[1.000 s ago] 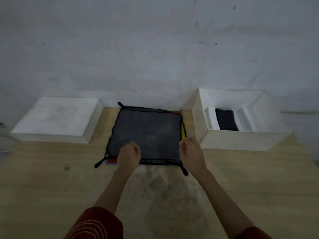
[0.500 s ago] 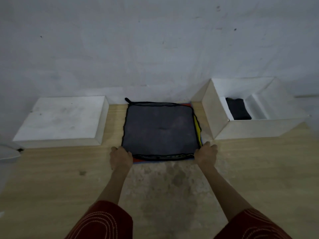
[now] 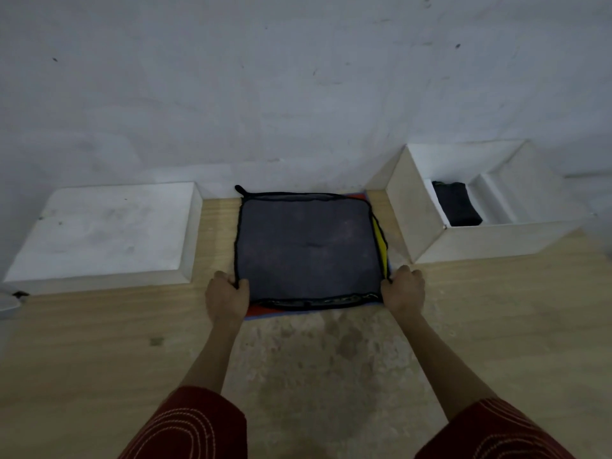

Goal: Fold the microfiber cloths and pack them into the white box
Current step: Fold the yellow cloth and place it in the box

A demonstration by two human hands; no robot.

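Both hands are down on the stack at my 12 o'clock. My left hand (image 3: 227,294) has its fingers curled over the near-left corner of the grey cloth (image 3: 308,246), pinching the black-trimmed edge. My right hand (image 3: 402,288) does the same at the near-right corner, fingers bent round the hem. The grey cloth lies flat and square on top of the pile. A strip of yellow cloth (image 3: 379,241) peeks out along its 3 o'clock side, and a sliver of red cloth (image 3: 254,311) shows under the near edge, by my left wrist.

Over at 2 o'clock sits the white box (image 3: 496,241), open, against the wall, just beside the stack. One folded dark cloth (image 3: 457,207) lies inside, in the left part. At 10 o'clock a flat white block (image 3: 99,233) rests on the wooden table (image 3: 99,346), close to the pile's left edge.
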